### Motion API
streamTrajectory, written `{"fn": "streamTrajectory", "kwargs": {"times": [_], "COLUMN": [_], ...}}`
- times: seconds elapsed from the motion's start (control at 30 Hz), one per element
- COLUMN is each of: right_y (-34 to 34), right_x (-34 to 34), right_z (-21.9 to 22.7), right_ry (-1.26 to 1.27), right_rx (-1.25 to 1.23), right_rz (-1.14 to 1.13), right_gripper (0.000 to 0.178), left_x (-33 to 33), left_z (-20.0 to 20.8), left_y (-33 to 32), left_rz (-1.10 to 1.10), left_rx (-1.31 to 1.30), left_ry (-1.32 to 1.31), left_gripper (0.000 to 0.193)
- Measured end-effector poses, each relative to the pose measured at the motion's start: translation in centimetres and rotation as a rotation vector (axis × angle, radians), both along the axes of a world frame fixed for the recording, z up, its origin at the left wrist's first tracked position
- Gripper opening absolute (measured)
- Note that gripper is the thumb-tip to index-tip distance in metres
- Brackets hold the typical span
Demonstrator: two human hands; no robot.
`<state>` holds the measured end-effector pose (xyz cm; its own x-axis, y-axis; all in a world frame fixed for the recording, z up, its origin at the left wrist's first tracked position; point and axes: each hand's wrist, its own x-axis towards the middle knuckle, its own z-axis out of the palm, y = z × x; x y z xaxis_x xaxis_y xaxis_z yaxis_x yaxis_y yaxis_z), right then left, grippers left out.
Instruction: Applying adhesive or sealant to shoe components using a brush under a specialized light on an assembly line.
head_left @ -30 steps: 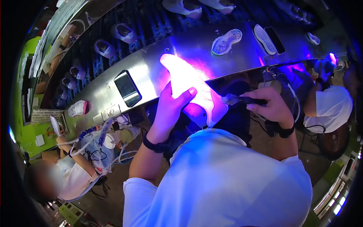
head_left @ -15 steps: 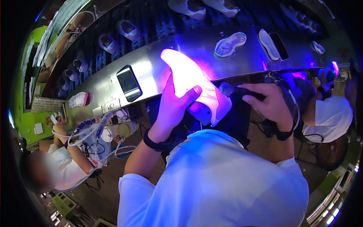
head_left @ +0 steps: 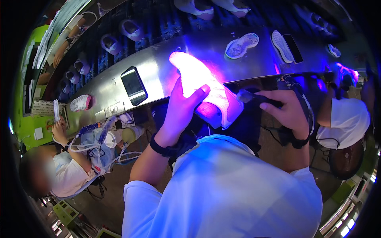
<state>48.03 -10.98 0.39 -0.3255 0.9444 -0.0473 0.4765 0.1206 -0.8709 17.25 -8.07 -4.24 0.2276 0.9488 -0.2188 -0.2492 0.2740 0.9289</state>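
A shoe upper (head_left: pixel 202 77) glows pink-white under violet light, toe toward the far left and heel toward me. A smooth last (head_left: pixel 209 112) with a small hole shows at its opening. My left hand (head_left: pixel 183 106) grips the upper from the left side, thumb laid across it. In my right hand (head_left: pixel 282 108) is a brush (head_left: pixel 245 96), its dark handle pinched between thumb and fingers. The bristle end lies just right of the heel; whether it touches the upper I cannot tell.
Along the metal bench (head_left: pixel 162 59) lie a dark phone (head_left: pixel 134 85), a sole (head_left: pixel 242 45), another sole (head_left: pixel 282 47) beside a dark phone-like slab (head_left: pixel 293 48), and a pink-edged shoe part (head_left: pixel 81 103). Behind runs a conveyor with several shoes (head_left: pixel 131 30). People sit on both sides.
The brush and my right hand have shifted slightly right, away from the heel. My left hand keeps its grip on the upper. At far left, the other person's hand now raises a white strip.
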Motion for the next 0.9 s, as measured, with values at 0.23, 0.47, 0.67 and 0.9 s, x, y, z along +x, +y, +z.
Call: {"fn": "streamTrajectory", "kwargs": {"times": [0.23, 0.47, 0.67, 0.9], "right_y": [-0.5, -0.6, 0.7, 3.7], "right_x": [-1.1, -3.0, -5.0, -6.4], "right_z": [1.3, 2.9, 4.2, 3.3], "right_ry": [-0.112, -0.225, -0.257, -0.235], "right_rx": [0.074, 0.309, 0.360, 0.355], "right_rz": [0.039, 0.027, 0.074, 0.129], "right_gripper": [0.036, 0.042, 0.042, 0.042], "left_x": [-1.6, -2.4, -3.4, -4.8], "left_z": [0.2, 1.2, -0.3, -2.1], "left_y": [-0.9, -2.9, -3.4, -2.9], "left_rz": [0.012, -0.061, -0.027, -0.120], "left_rx": [-0.215, -0.455, -0.611, -0.796], "left_ry": [-0.190, -0.399, -0.638, -0.840], "left_gripper": [0.048, 0.045, 0.051, 0.051]}}
